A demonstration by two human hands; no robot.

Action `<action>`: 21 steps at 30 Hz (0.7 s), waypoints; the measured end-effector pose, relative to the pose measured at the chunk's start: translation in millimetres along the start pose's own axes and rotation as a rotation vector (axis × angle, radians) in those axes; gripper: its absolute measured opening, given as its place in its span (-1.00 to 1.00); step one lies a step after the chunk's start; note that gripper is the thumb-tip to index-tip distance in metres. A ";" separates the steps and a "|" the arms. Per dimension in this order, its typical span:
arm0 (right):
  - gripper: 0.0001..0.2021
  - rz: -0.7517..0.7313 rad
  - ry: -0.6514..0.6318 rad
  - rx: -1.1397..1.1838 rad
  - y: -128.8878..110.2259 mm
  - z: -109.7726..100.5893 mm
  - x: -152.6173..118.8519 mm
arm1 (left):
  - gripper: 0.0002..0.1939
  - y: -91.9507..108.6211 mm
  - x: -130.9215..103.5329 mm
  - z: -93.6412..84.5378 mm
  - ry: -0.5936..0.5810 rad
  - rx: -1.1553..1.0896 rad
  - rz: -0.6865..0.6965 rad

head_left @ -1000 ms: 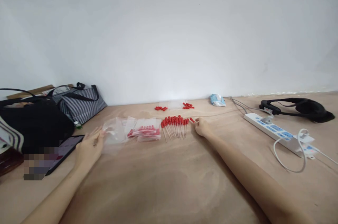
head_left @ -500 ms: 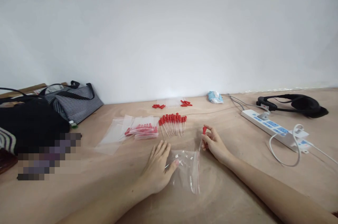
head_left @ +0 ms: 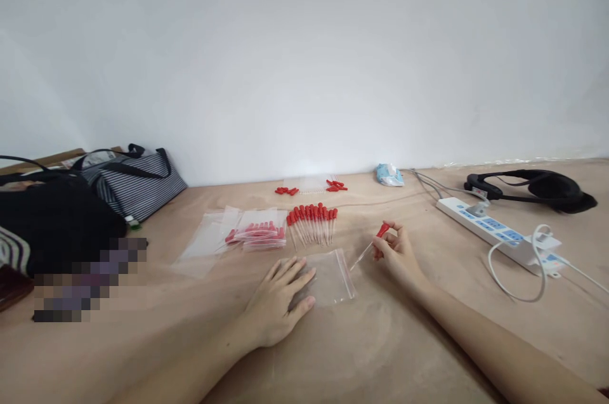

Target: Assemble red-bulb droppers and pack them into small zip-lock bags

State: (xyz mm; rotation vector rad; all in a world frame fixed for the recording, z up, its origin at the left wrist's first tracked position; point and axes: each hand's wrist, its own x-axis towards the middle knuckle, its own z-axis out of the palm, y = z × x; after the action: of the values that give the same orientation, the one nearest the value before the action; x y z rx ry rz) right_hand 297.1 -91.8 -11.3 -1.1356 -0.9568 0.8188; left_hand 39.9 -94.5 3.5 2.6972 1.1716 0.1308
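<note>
Red and tapering, the bulb of a slim dropper (head_left: 382, 230) sits between the thumb and fingers of the right hand (head_left: 398, 255), which is closed lightly on it; the clear stem slants down towards the mouth of a transparent bag (head_left: 326, 277), near its zip strip but, as far as I can make out, outside it. The left hand (head_left: 278, 302) lies palm down with fingers spread over the bag's other end, resting on it and gripping nothing

From where I stand, the work looks partway along. Beyond the left hand, a small stack of filled bags (head_left: 261, 233) shows pink-red bulbs through the plastic, so some droppers are already inside, while the bag by the hands seems to hold none. A fan of loose droppers (head_left: 311, 220) lies unbagged beside the stack, bulbs away from the person, and further red-ended pieces (head_left: 337, 186) sit near the wall

The plastic is thin, glossy and faintly creased, with flat, pale bags (head_left: 200, 248) overlapping left of the stack. The stems look smooth and narrow, glass or clear plastic, I can't tell which, against the dull tan desk (head_left: 228, 353)
</note>
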 end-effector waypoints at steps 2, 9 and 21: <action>-0.52 -0.012 -0.016 -0.002 2.5 1.2 -0.6 | -0.50 0.3 0.1 0.8 0.016 0.013 -0.003; -0.51 -0.034 -0.013 -0.040 7.4 2.0 -0.1 | -0.50 -0.2 -0.7 0.2 0.033 0.005 0.000; -0.60 0.194 -0.394 -0.022 5.6 21.8 -22.9 | -0.37 0.1 0.6 4.6 0.098 -0.049 -0.017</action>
State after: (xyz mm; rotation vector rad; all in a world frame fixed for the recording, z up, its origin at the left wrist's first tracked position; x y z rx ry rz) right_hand 268.0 -103.4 -18.3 -1.1196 -1.1922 1.2223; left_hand 41.2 -94.9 -1.0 2.6649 1.2014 0.2889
